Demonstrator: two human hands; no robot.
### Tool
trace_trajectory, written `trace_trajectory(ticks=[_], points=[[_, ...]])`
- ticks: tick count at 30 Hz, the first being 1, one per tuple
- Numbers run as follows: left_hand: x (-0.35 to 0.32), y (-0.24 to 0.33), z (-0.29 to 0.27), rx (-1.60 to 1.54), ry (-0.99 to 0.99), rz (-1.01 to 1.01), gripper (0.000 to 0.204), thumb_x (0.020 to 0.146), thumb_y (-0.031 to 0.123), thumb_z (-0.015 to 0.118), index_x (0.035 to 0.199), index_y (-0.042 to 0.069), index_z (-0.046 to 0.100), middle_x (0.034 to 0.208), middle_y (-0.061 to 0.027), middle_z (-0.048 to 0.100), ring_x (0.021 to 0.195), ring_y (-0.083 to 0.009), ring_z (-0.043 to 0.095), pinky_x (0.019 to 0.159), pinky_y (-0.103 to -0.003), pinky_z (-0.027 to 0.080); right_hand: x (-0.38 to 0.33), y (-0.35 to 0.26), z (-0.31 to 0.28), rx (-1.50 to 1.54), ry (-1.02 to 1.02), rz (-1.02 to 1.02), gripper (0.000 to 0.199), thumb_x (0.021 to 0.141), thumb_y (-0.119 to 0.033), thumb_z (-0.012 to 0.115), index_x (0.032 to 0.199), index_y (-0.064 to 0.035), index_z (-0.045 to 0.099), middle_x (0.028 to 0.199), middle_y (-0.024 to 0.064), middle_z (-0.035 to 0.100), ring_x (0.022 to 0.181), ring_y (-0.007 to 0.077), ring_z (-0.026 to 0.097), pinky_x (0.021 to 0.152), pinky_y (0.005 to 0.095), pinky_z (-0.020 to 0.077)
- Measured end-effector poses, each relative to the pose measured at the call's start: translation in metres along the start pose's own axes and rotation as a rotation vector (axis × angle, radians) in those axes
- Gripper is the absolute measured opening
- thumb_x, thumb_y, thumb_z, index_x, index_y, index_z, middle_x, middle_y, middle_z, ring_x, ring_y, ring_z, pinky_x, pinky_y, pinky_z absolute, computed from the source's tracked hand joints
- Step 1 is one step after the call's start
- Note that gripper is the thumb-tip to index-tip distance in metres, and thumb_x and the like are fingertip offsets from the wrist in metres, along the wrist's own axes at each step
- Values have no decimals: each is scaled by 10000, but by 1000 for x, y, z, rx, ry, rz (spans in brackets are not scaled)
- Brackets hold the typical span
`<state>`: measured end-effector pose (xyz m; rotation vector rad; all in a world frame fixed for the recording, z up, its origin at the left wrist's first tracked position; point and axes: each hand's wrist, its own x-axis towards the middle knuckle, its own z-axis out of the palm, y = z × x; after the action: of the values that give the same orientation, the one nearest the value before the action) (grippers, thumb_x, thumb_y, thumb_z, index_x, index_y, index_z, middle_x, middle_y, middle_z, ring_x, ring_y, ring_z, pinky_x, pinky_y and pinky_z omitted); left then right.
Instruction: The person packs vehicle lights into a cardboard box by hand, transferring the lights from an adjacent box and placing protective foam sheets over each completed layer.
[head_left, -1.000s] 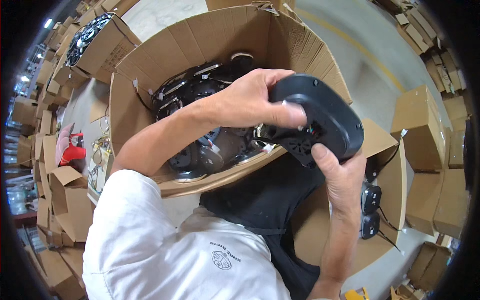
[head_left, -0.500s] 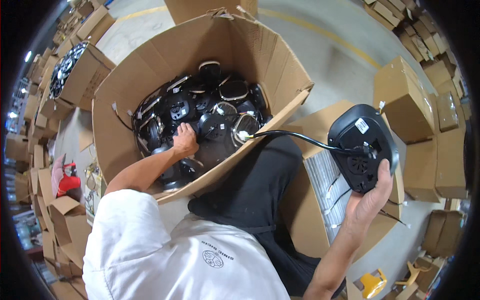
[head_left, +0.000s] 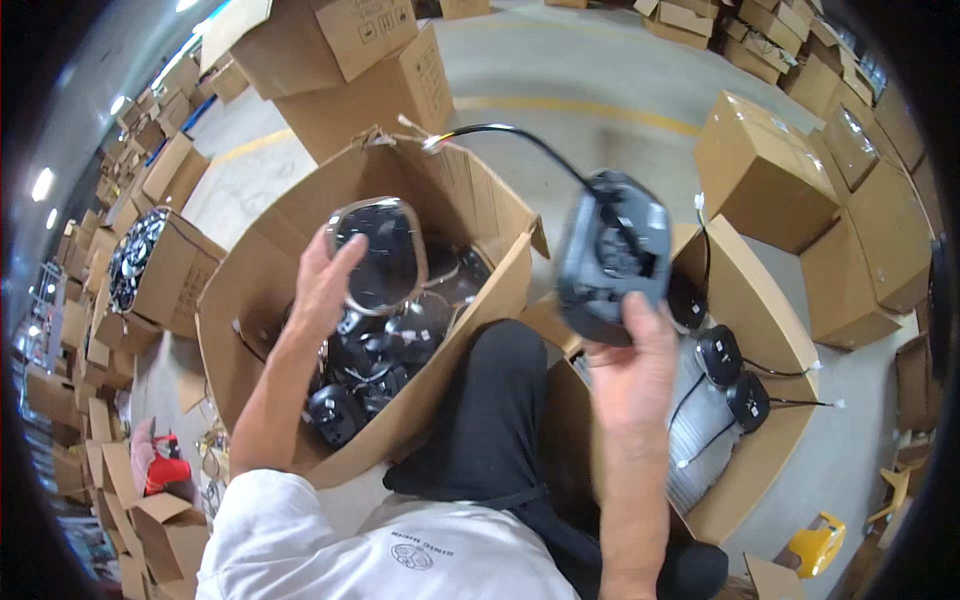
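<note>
Cardboard boxes (head_left: 500, 195) surround both hands (head_left: 322, 285) (head_left: 636, 368), each clamping a housing (head_left: 382, 262) (head_left: 602, 272) (right's blurred, apparently black).

A person wore a white short-sleeved shirt (head_left: 495, 565), its left sleeve (head_left: 265, 515) loose near half past seven and a small round outlined emblem (head_left: 412, 557) with dark lettering (head_left: 424, 545) between six and seven o'clock, with black trousers (head_left: 490, 415) at six o'clock.

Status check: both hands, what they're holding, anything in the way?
Left hand gripping pale-rimmed black unit over open carton. Right hand holding black housing. Possible snag: housing's loose cable, arcing toward the carton.
</note>
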<state>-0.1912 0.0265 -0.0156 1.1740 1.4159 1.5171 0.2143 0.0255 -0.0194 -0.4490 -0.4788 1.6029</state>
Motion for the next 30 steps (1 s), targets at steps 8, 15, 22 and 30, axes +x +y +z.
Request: trace_trajectory(ticks=[8, 15, 22, 30], points=[[-47, 54, 146, -486, -266, -56, 577, 1243, 232, 598, 1746, -3, 439, 1621, -113, 664, 1477, -191, 650, 1256, -411, 541, -23, 15, 38, -265, -151, -43, 850, 1090, -129, 853, 1760, 67, 366, 1644, 146, 584, 1514, 203, 570, 1308, 383, 455], [-69, 80, 186, -206, -421, 59, 1189, 891, 231, 979, 1815, -8, 270, 1631, -168, 625, 1556, -297, 583, 1344, -451, 438, -39, -17, 17, -577, -205, -146, 903, 1110, -133, 829, 1798, 85, 286, 1700, 183, 550, 1558, 240, 563, 1319, 406, 457], [-102, 146, 213, -344, -278, 90, 1403, 645, 494, 1100, 1753, -17, 409, 1574, -246, 679, 1392, -360, 745, 1209, -499, 611, -45, -77, 8, -1383, -218, -613, 1156, 981, -560, 928, 1752, 105, 379, 1655, 344, 555, 1553, 424, 596, 1315, 495, 460], [-61, 81, 259, -124, -564, -8, 1291, 760, 416, 1022, 1784, -46, 388, 1553, -168, 696, 1442, -283, 694, 1280, -413, 500, -29, -113, -24, -782, -243, -62, 1204, 882, -463, 1032, 1749, 61, 380, 1660, 199, 568, 1551, 286, 556, 1317, 437, 434]])
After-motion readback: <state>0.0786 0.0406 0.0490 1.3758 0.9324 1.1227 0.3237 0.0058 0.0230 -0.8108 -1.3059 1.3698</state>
